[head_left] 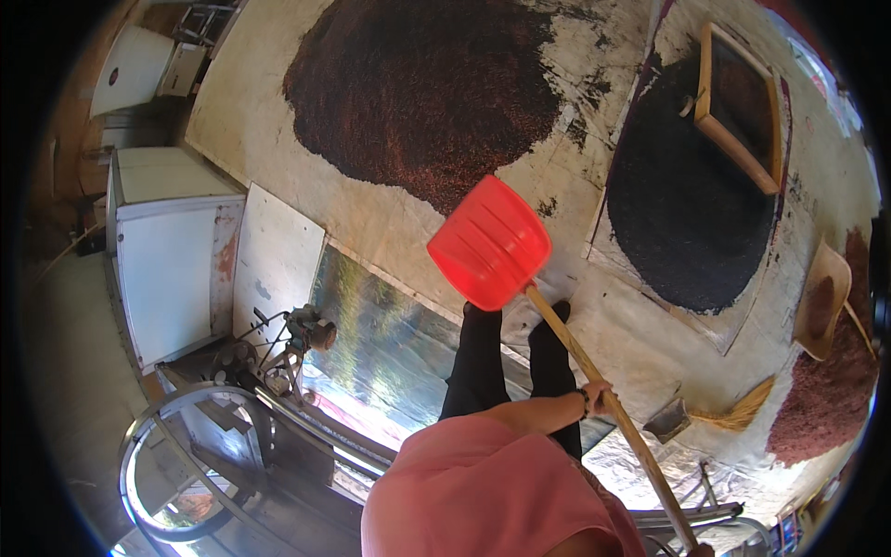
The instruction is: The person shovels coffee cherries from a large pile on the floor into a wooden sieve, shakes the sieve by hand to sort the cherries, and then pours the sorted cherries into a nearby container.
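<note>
A shovel (497, 246) with a red plastic blade and a long wooden handle slants across my front. My left hand (600, 397), with a dark bracelet at the wrist, is closed around the middle of the handle. At the lower edge my right hand (701, 550) shows only in part, closed at the handle's upper end. The blade's far edge meets the near tip of a wide, spread heap of dark reddish-brown grains (418, 93). No load shows on the blade. My feet stand just behind it on a pale ground sheet (371, 209).
Right of me lies a black heap (687, 223) with a wooden-framed sieve (742, 153) on it. Farther right are a reddish heap (817, 399), a scoop-shaped tray (821, 302), a straw broom (742, 406) and a dustpan (666, 420). A white cabinet (176, 278) and a wheeled machine (302, 334) stand left.
</note>
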Tool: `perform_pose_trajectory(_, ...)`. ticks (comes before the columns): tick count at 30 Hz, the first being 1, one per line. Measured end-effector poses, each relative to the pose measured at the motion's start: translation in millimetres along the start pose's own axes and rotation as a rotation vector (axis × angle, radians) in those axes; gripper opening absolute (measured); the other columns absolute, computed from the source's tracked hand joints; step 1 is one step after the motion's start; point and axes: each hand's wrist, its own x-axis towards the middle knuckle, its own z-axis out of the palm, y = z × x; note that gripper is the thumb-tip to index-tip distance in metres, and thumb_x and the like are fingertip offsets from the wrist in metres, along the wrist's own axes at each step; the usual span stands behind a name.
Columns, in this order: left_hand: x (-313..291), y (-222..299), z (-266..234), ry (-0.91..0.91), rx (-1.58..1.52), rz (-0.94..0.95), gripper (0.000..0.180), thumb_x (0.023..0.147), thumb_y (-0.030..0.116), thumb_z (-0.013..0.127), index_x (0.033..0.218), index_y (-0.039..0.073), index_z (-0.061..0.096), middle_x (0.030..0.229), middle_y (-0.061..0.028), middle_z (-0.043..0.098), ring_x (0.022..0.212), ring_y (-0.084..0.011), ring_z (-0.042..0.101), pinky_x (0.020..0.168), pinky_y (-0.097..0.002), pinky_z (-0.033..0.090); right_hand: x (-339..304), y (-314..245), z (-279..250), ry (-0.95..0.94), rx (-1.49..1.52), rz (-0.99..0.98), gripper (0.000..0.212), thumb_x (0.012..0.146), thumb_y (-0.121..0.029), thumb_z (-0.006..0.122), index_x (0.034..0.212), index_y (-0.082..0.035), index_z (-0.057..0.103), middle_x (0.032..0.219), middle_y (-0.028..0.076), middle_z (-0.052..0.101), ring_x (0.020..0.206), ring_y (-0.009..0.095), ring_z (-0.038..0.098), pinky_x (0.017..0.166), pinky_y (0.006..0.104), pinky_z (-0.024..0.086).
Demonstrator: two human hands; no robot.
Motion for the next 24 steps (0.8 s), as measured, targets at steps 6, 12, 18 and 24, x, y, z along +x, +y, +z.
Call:
perform_pose_trajectory(6,16,-30,-20,0.119,0.145,-0.076,0.022,0.074,0.028,0.056,0.083,0.010,0.048,0.082,-0.0095,0.058,0.079,-0.0281,0.058,0.070,-0.0494,0.047,-13,-67,31,-0.072,0.178,0.078,0.027,0.073,-0.025,0.053,0.091,-0.007,0.059,0.082,0.017,0.061,0.077,0.030,0.060,0.064,0.0420,0.048)
perform_pose_trajectory(12,14,-5,-60,0.256,0.110,-0.148,0.034,0.074,0.017,0.055,0.102,0.003,0.040,0.092,-0.0165,0.052,0.085,-0.0361,0.055,0.074,-0.0569,0.042,-16,-143,50,-0.141,0.289,0.073,0.025,0.071,-0.023,0.054,0.088,-0.006,0.059,0.081,0.016,0.061,0.077,0.030,0.060,0.065,0.0410,0.048)
perform_pose_trajectory(18,7,33,-111,0.363,0.150,-0.125,0.029,0.074,0.021,0.058,0.095,0.005,0.046,0.085,-0.0143,0.055,0.078,-0.0347,0.057,0.070,-0.0565,0.044,-23,-210,62,-0.175,0.392,0.058,0.023,0.069,-0.021,0.056,0.085,-0.005,0.059,0.080,0.016,0.061,0.076,0.030,0.060,0.065,0.0400,0.048)
perform_pose_trajectory(24,-8,86,-144,0.335,0.162,-0.072,0.027,0.072,0.022,0.061,0.092,0.008,0.048,0.082,-0.0125,0.056,0.077,-0.0338,0.057,0.069,-0.0559,0.044,-17,-270,58,-0.165,0.493,0.064,0.020,0.067,-0.019,0.057,0.081,-0.004,0.059,0.079,0.015,0.061,0.076,0.030,0.060,0.066,0.0390,0.048)
